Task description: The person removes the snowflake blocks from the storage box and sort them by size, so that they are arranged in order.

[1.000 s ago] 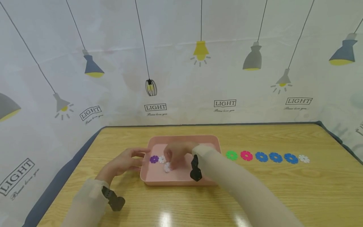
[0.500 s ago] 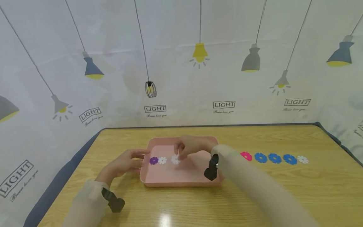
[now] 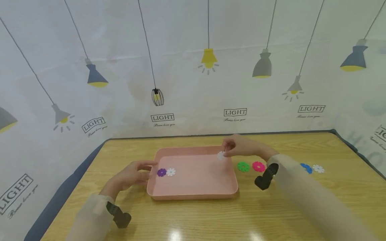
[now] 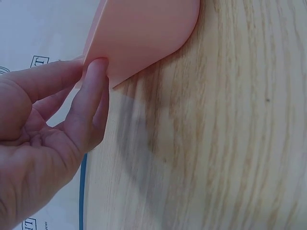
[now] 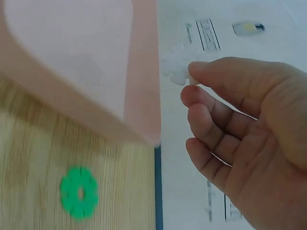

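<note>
My right hand (image 3: 241,146) pinches a white snowflake disc (image 3: 221,155) between thumb and fingertips, raised over the tray's far right corner. The same white snowflake disc (image 5: 178,64) appears beside the thumb in the right wrist view. With its fingertips my left hand (image 3: 132,174) grips the left rim of the pink tray (image 3: 193,196); in the left wrist view the left hand (image 4: 57,115) has its fingers against the tray's wall (image 4: 139,38). Inside the tray, a purple snowflake disc (image 3: 162,172) and another white disc (image 3: 171,172) lie side by side at the left.
Right of the tray, a row of discs lies on the wooden table (image 3: 193,221): green (image 3: 243,166), pink (image 3: 258,166), blue (image 3: 306,168) and white (image 3: 318,168). The right forearm covers part of this row. A lamp-printed cloth (image 3: 187,83) hangs behind the table.
My right hand has lifted the white disc from the tray's left part and carried it right to the far right corner. My left hand stays at the left rim.
</note>
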Motion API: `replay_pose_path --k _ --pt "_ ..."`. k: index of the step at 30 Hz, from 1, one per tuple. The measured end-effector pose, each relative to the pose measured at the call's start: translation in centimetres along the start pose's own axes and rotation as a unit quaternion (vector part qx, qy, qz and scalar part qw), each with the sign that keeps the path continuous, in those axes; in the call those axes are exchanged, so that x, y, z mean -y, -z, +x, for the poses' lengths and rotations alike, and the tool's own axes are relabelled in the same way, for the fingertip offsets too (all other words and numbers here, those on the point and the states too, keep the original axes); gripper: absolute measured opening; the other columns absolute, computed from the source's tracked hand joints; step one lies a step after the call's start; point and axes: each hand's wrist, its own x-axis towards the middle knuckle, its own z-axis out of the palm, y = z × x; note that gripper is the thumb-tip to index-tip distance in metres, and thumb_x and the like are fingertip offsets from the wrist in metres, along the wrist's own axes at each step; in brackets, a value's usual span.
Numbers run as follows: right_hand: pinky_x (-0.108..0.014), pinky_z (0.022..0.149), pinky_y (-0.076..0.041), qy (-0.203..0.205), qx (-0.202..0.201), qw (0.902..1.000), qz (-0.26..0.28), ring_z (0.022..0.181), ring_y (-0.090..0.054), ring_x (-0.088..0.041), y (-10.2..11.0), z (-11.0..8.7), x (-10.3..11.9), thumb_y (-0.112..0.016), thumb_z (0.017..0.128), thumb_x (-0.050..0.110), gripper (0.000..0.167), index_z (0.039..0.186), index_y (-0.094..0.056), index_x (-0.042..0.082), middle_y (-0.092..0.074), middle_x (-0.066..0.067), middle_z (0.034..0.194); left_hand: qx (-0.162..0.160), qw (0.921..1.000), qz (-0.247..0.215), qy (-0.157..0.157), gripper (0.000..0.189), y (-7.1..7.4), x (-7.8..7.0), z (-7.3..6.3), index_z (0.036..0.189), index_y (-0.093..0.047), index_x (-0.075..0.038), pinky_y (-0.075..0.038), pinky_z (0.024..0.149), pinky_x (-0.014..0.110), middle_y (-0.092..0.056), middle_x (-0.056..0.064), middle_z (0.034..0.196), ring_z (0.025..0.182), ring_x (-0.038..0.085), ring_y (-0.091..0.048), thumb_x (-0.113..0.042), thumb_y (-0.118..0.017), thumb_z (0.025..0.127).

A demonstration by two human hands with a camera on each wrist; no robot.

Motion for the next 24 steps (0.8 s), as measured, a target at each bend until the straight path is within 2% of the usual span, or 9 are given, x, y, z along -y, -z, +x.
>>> replay_pose_path --k 7,17,21,24 --pt "-0.030 0.066 -0.048 -0.045 -0.054 0.9975 0.006 0.071 -0.052 -0.019 2.3 -4.9 -3.5 -0.065 0.085 0.016 0.012 0.086 -0.060 0.005 -0.059 -0.005 0.078 0.004 1.0000 -0.004 0.000 0.049 0.0 0.1 -0.1 0.135 -0.043 -0.002 -0.051 0.082 0.038 -0.039 0.024 0.134 0.108 0.029 -0.053 -0.001 -0.056 0.088" --pt "-0.035 0.064 -0.051 -0.102 -0.111 0.9886 0.006 0.072 -0.058 -0.022 4.6 -13.3 -9.5 -0.063 0.086 0.016 0.016 0.091 -0.060 0.000 -0.062 -0.010 0.082 0.003 1.0000 -0.002 -0.001 0.048 0.1 0.1 -0.1 0.135 -0.043 -0.003 -0.051 0.082 0.037 -0.039 0.025 0.134 0.105 0.028 -0.055 -0.002 -0.055 0.089" --pt "-0.034 0.061 -0.050 -0.140 -0.138 0.9802 -0.024 0.069 -0.058 -0.020 5.2 -16.7 -11.5 -0.060 0.089 0.017 0.019 0.094 -0.060 -0.001 -0.061 -0.008 0.081 0.003 1.0000 -0.004 0.000 0.048 0.1 -0.1 -0.2 0.135 -0.043 -0.002 -0.051 0.082 0.037 -0.039 0.024 0.133 0.104 0.028 -0.055 -0.001 -0.055 0.088" --pt "-0.032 0.060 -0.049 -0.173 -0.165 0.9693 -0.059 0.068 -0.056 -0.012 5.3 -18.9 -12.8 -0.060 0.089 0.019 0.022 0.097 -0.061 -0.002 -0.060 -0.006 0.084 0.005 1.0000 -0.009 0.000 0.048 0.1 -0.1 -0.2 0.135 -0.042 -0.002 -0.051 0.082 0.037 -0.038 0.024 0.134 0.105 0.028 -0.055 -0.001 -0.055 0.089"
